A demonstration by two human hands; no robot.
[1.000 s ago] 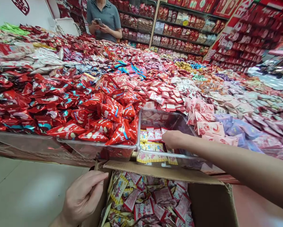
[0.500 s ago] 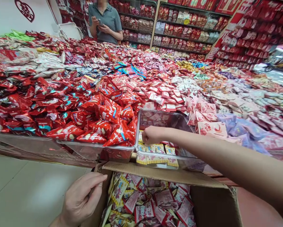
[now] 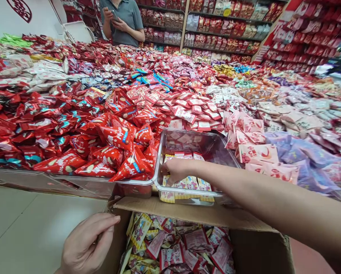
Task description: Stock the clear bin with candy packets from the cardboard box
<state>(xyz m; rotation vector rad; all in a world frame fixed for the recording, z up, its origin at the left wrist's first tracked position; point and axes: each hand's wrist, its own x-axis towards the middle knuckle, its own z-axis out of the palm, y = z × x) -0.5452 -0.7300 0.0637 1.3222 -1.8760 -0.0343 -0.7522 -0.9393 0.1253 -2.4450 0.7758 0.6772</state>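
Far L: puffy red pkts (image 3: 59,163) heaped in & above clear bins. L hand (image 3: 87,241) hangs just beside the carton (image 3: 193,214), palm turned in, fingers curled & pressed tog., thumb close under index, nothing visible betw. them. Carton, w/ its flap by the bin, has a loose jumble of small candy pkts (image 3: 172,255), yellow & pink/red. R hand (image 3: 174,169) is down inside the clear bin (image 3: 193,192), at its L end, fingers pointing down at yellow-edged pkts (image 3: 191,183) lying flat in rows; fingertips hidden, so can't tell if pinching or spread. Those pkts prob. v. light, soft film w/ a small firm centre, a bit slick; not v. fragile, but rows would skid if nudged. Best hold: flat crimped end or both edges, thumb + index, no hard squeeze. Far R: pink pkts (image 3: 258,153) piled beside the bin.
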